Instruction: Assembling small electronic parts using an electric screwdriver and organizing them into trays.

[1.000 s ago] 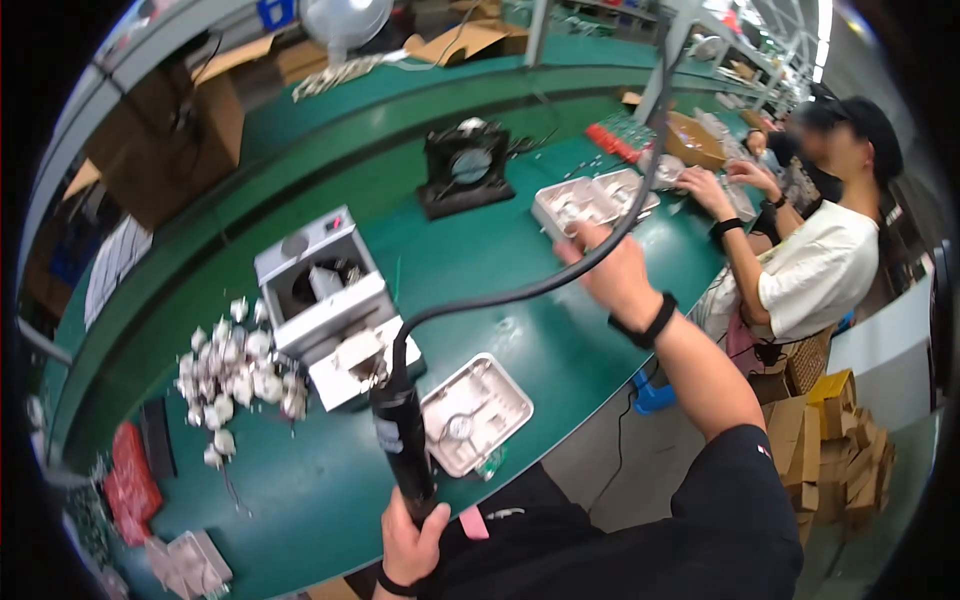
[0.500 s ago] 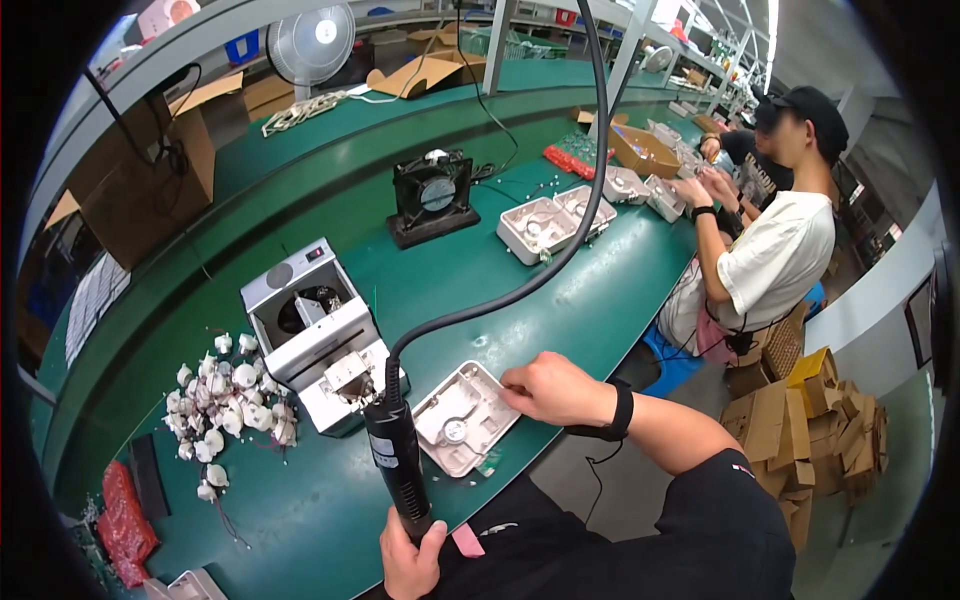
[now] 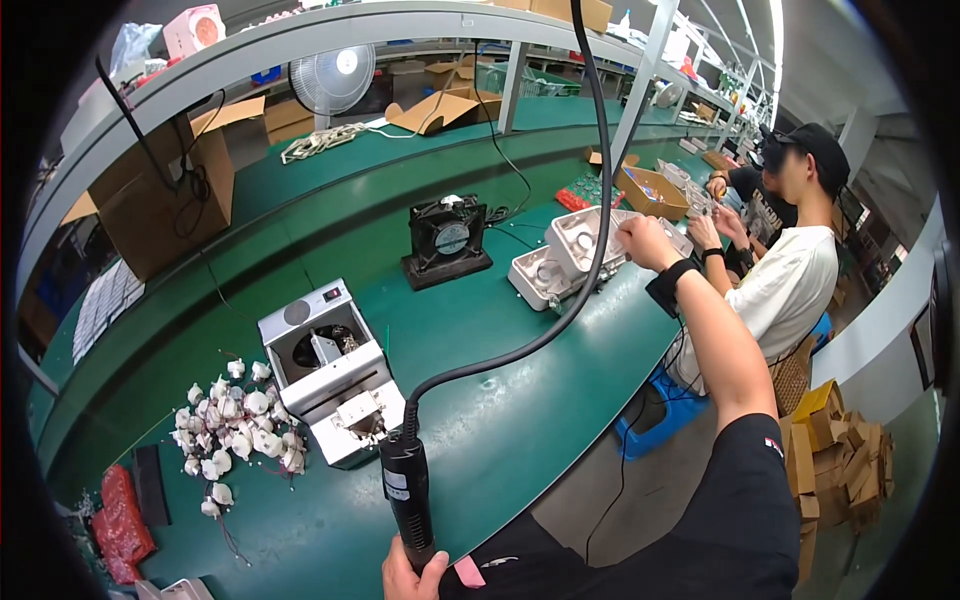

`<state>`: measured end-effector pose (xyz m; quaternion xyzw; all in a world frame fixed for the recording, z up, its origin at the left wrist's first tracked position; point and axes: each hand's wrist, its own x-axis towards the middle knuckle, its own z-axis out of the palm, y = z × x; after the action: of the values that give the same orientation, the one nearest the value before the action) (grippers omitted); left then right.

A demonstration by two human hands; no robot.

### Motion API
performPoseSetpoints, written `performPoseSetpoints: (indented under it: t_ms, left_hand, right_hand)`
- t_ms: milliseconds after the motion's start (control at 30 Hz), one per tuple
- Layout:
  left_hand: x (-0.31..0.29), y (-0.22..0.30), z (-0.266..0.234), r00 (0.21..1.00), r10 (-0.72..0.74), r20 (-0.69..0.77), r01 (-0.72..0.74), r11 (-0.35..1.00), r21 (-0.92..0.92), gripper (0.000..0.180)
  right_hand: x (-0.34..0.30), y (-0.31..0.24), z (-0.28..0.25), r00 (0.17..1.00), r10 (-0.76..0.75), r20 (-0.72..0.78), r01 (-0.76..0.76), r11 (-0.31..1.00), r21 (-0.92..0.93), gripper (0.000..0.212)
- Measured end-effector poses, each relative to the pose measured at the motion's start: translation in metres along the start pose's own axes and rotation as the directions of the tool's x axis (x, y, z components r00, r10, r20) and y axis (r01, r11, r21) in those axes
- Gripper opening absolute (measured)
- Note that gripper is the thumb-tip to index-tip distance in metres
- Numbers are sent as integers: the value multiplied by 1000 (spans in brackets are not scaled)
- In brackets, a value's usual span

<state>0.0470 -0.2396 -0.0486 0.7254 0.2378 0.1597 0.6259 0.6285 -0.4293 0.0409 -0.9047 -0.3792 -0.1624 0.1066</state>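
Observation:
My left hand (image 3: pixel 412 572), at the table's near edge, is wrapped round the lower end of a black electric screwdriver (image 3: pixel 408 500). The tool stands nearly upright, with a thick black cable (image 3: pixel 505 362) rising from its top. My right arm reaches far to the right. Its hand (image 3: pixel 648 243) is closed on the right side of an off-white plastic housing (image 3: pixel 572 243); the fingertips are partly hidden. That housing is over or against another open housing (image 3: pixel 535 278) on the table, and whether they touch I cannot tell. A grey-white screw feeder (image 3: pixel 330 370) stands beside the screwdriver.
Several white motors with wires (image 3: pixel 235 425) lie in a heap at left, near a red plastic bag (image 3: pixel 122 525). A small black fan (image 3: pixel 446 240) stands at the back. On the right sits a co-worker (image 3: pixel 790 270) in a white shirt, near a cardboard box (image 3: pixel 652 190).
The housing from the near edge has gone from there; my right hand has swung away to the far right with a housing in it. My left hand still holds the screwdriver.

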Motion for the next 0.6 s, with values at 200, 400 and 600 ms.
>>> performPoseSetpoints:
  t_ms: [200, 400, 600]
  left_hand:
    - [5, 3, 7, 999, 41, -29, -41, 999, -27, 47]
    - [8, 9, 11, 999, -22, 37, 25, 998, -59, 48]
    - [1, -26, -2, 978, 187, -94, -177, 978, 111, 47]
  right_hand:
    - [15, 63, 33, 997, -68, 21, 70, 985, -157, 22]
    - [6, 66, 36, 975, 220, 45, -216, 974, -73, 23]
    - [-10, -69, 27, 884, 102, -456, 64, 941, 333, 27]
